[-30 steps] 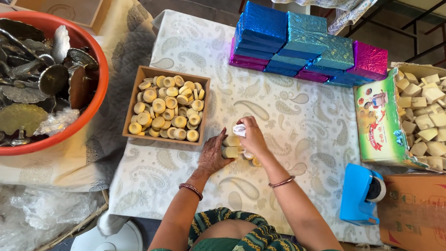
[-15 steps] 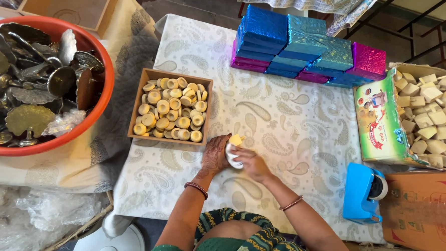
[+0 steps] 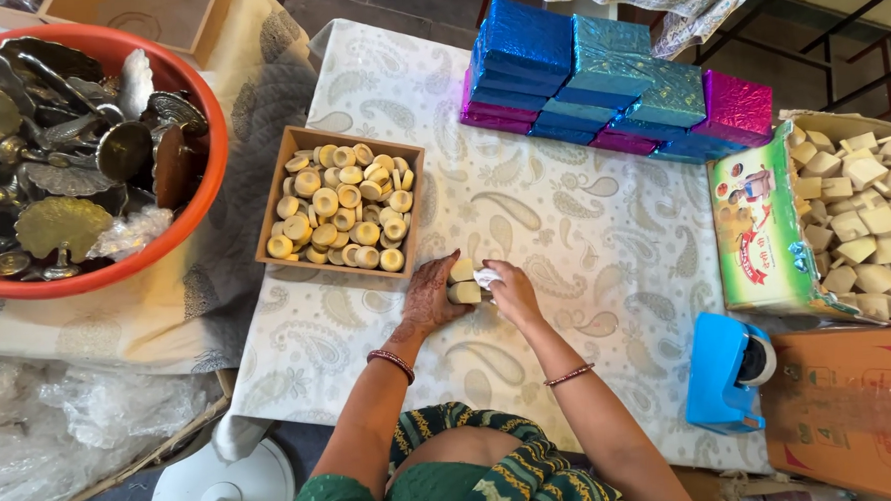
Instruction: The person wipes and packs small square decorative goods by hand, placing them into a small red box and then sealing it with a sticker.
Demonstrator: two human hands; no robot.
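Paisley tablecloth (image 3: 605, 233). Below wooden tray (image 3: 273, 203), left hand (image 3: 430, 299) and right hand (image 3: 512, 293) pinch small stiff soap rounds (image 3: 464, 292); probably light, slippery; grip rims.

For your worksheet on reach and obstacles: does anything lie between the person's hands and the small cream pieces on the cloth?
Nothing visible does. The left hand and right hand already touch the cream pieces and a bit of white wrapping. The wooden tray lies clear, up to the left.
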